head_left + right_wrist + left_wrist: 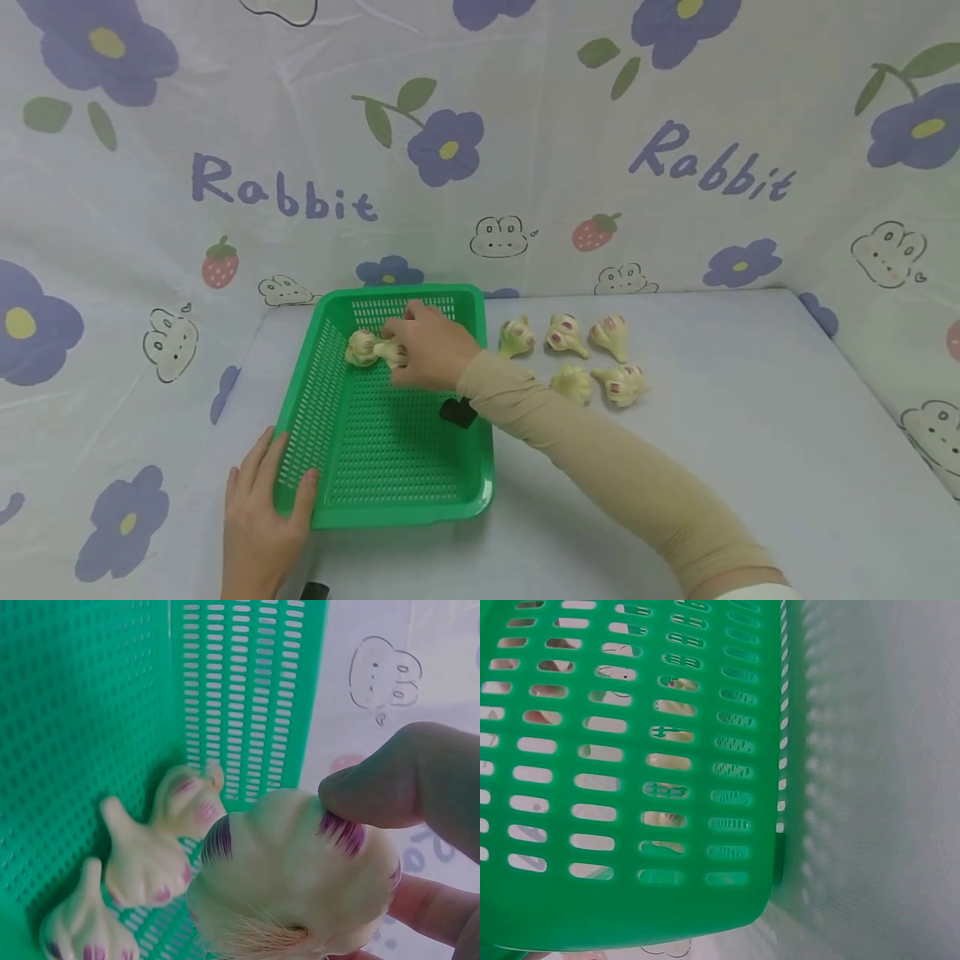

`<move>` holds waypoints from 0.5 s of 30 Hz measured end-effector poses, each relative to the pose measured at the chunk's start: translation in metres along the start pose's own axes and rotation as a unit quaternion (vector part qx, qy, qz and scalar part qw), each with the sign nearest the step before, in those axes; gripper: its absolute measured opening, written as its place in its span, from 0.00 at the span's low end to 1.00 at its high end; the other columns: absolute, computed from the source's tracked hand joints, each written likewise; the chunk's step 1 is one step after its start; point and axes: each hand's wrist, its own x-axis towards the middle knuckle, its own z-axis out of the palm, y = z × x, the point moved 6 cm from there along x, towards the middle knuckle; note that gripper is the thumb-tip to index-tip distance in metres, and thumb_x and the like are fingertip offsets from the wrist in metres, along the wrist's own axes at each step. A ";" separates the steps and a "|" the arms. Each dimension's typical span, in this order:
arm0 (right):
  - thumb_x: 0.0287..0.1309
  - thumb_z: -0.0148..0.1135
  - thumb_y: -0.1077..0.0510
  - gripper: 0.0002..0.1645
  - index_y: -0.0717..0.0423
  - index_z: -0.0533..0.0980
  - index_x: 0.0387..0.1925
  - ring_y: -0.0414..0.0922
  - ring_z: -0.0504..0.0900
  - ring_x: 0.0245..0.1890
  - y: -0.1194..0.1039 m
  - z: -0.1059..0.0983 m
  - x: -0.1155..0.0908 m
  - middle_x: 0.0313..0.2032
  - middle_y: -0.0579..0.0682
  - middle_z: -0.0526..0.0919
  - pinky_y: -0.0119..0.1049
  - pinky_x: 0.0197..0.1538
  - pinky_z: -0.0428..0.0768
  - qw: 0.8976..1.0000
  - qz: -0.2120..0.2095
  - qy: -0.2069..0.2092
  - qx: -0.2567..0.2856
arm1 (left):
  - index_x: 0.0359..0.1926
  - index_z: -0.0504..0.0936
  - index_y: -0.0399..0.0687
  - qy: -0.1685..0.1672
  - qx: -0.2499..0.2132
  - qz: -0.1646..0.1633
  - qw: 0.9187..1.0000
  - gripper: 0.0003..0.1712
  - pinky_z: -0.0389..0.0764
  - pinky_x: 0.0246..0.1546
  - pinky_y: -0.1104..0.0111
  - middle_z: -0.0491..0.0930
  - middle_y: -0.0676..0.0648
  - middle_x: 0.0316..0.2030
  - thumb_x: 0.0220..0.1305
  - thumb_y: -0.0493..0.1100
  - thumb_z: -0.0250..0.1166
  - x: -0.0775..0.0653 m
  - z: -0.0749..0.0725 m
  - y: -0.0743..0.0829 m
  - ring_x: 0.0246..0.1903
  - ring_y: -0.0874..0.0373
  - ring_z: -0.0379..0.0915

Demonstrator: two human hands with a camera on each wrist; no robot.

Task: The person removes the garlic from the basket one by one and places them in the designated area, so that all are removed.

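Observation:
My right hand [431,346] reaches into the green plastic basket [483,433] and grips a garlic bulb [292,870] between thumb and fingers, its root end facing the right wrist camera. Beyond it, other garlic bulbs [146,862] with purple streaks lie on the basket floor. One garlic bulb [362,348] shows by the basket's left wall in the head view. At the near left corner, my left hand [262,508] rests against the basket rim, fingers stretched along the left side and thumb apart at the front. The left wrist view is filled by the slotted basket wall [630,900].
Right of the basket, several garlic bulbs [567,335] lie in loose rows on the white table [720,400], some partly behind my right forearm. A printed cloth [525,167] with flowers and rabbits hangs behind. Black wrist devices [459,412] show beneath the arms.

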 end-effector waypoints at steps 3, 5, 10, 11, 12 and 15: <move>0.58 0.70 0.55 0.23 0.50 0.81 0.56 0.47 0.69 0.41 0.005 -0.006 -0.008 0.45 0.52 0.73 0.34 0.37 0.69 1.000 -0.005 0.016 0.006 | 0.72 0.73 0.41 0.001 0.000 0.001 1.000 0.34 0.52 0.73 0.28 0.69 0.36 0.73 0.67 0.45 0.69 0.000 0.000 0.000 0.72 0.32 0.63; 0.58 0.70 0.56 0.24 0.51 0.81 0.56 0.47 0.69 0.41 0.009 -0.008 -0.013 0.44 0.51 0.73 0.36 0.41 0.70 1.000 -0.009 0.023 0.010 | 0.72 0.73 0.41 0.000 0.000 0.000 1.000 0.34 0.52 0.73 0.28 0.68 0.36 0.73 0.67 0.45 0.69 0.000 0.000 -0.001 0.72 0.33 0.63; 0.56 0.69 0.58 0.24 0.52 0.80 0.56 0.48 0.70 0.43 0.019 -0.013 -0.027 0.46 0.52 0.74 0.37 0.41 0.72 0.999 -0.014 0.039 0.017 | 0.72 0.73 0.41 -0.001 0.004 -0.003 1.000 0.34 0.52 0.74 0.28 0.68 0.36 0.73 0.68 0.46 0.68 -0.001 0.001 -0.003 0.72 0.33 0.63; 0.55 0.68 0.59 0.23 0.53 0.80 0.55 0.48 0.71 0.43 0.021 -0.015 -0.030 0.47 0.54 0.75 0.37 0.40 0.72 0.999 -0.017 0.047 0.018 | 0.72 0.73 0.41 -0.001 0.004 -0.003 1.000 0.34 0.52 0.74 0.28 0.68 0.36 0.73 0.68 0.46 0.68 -0.001 0.001 -0.003 0.72 0.33 0.63; 0.55 0.68 0.59 0.24 0.52 0.80 0.55 0.48 0.71 0.43 0.023 -0.016 -0.033 0.49 0.54 0.75 0.37 0.38 0.73 0.998 -0.015 0.051 0.021 | 0.72 0.73 0.41 -0.001 0.004 -0.003 1.000 0.34 0.52 0.74 0.28 0.68 0.36 0.73 0.68 0.46 0.68 -0.001 0.001 -0.003 0.72 0.33 0.63; 0.55 0.68 0.59 0.26 0.53 0.80 0.58 0.48 0.74 0.42 0.029 -0.022 -0.044 0.51 0.56 0.76 0.36 0.37 0.75 0.997 -0.014 0.064 0.031 | 0.72 0.73 0.41 -0.001 0.001 -0.003 1.000 0.34 0.52 0.73 0.28 0.68 0.36 0.73 0.67 0.45 0.69 -0.001 0.001 -0.002 0.73 0.33 0.63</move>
